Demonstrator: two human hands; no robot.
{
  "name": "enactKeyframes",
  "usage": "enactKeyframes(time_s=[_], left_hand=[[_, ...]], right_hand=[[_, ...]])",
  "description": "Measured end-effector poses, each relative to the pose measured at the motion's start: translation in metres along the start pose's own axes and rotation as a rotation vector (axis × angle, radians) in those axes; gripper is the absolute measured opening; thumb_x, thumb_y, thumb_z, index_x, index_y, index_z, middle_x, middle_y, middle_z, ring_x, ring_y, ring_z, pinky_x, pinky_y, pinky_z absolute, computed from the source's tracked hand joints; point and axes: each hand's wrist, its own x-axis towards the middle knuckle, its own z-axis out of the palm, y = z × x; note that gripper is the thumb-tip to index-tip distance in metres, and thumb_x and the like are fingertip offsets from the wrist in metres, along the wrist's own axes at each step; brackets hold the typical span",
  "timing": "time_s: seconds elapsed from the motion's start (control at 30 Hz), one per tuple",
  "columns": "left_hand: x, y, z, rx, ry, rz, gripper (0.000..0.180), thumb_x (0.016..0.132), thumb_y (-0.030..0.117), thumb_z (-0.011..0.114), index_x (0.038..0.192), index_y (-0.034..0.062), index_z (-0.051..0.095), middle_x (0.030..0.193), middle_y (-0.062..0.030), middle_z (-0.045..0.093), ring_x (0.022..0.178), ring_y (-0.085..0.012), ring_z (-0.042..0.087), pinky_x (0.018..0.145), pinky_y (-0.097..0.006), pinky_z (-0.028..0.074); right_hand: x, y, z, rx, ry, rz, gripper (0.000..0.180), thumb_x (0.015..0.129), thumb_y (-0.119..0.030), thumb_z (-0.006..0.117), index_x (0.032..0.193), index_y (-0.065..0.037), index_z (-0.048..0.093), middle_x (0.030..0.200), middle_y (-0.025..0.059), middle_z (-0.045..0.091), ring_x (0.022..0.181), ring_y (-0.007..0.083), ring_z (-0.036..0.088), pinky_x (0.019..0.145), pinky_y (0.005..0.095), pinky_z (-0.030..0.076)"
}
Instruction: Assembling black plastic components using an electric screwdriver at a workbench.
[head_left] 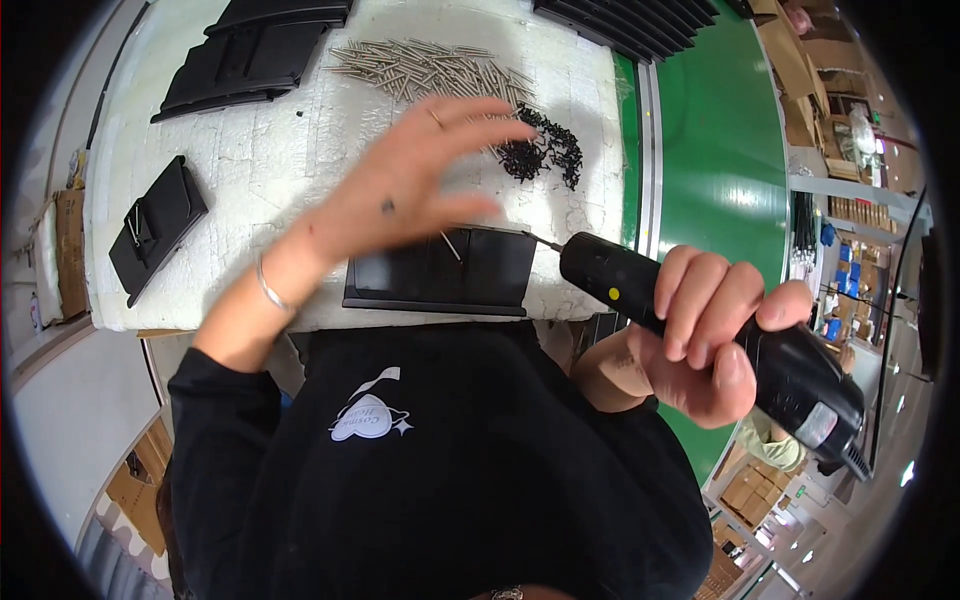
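While right hand (pixel 700 335) grips matte black screwdriver (pixel 700 335), left hand (pixel 420 185), perhaps blurred, above flat plastic panel (pixel 440 272)

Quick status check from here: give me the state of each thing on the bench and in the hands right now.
Left hand: open, fingers spread, raised above the bench, holding nothing.
Right hand: closed around the electric screwdriver.
Electric screwdriver: held level, bit pointing at the panel's right edge.
Black panel: flat at the bench's near edge, a thin pin lying on it.
Metal pins: loose pile.
Black screws: loose heap.
Stacked black panels: lying at the far left.
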Motion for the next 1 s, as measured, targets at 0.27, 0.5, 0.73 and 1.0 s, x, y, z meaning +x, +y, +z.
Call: enactKeyframes(time_s=[0.27, 0.5, 0.73, 1.0], left_hand=[[0.009, -0.069, -0.024, 0.484, -0.213, 0.079, 0.008, 0.073, 0.009, 0.069, 0.08, 0.0049, 0.068, 0.084, -0.004, 0.06, 0.09, -0.0237, 0.054, 0.077, -0.035, 0.047], [0.022, -0.057, -0.023, 0.621, -0.302, 0.242, 0.006, 0.072, 0.008, 0.067, 0.074, 0.0038, 0.062, 0.078, -0.0056, 0.056, 0.084, -0.0236, 0.053, 0.073, -0.036, 0.046], [0.018, -0.059, -0.018, 0.578, -0.386, 0.247, 0.01, 0.071, 0.008, 0.062, 0.069, 0.0054, 0.053, 0.067, -0.0068, 0.053, 0.077, -0.0255, 0.054, 0.061, -0.036, 0.047], [0.001, -0.026, -0.025, 0.291, -0.22, 0.024, 0.007, 0.071, 0.003, 0.062, 0.07, 0.0034, 0.055, 0.066, -0.0083, 0.06, 0.063, -0.0245, 0.061, 0.056, -0.036, 0.049]], right_hand=[[-0.005, 0.002, -0.013, 0.054, 0.037, -0.034, 0.034, 0.082, -0.006, 0.056, 0.112, -0.007, 0.041, 0.065, 0.0029, 0.048, 0.05, 0.0137, 0.047, 0.058, 0.0298, 0.04], [-0.003, 0.003, -0.006, 0.015, 0.055, -0.007, 0.029, 0.078, -0.01, 0.051, 0.105, -0.006, 0.044, 0.062, -0.0014, 0.044, 0.051, 0.0088, 0.043, 0.059, 0.0278, 0.035], [-0.002, 0.008, -0.002, 0.023, 0.054, -0.018, 0.029, 0.078, -0.01, 0.051, 0.106, -0.006, 0.044, 0.062, -0.0014, 0.043, 0.05, 0.0089, 0.042, 0.058, 0.028, 0.035], [-0.005, 0.007, -0.003, 0.013, 0.062, 0.01, 0.028, 0.079, -0.01, 0.05, 0.105, -0.006, 0.044, 0.063, -0.0016, 0.044, 0.051, 0.0089, 0.043, 0.059, 0.0282, 0.035]])
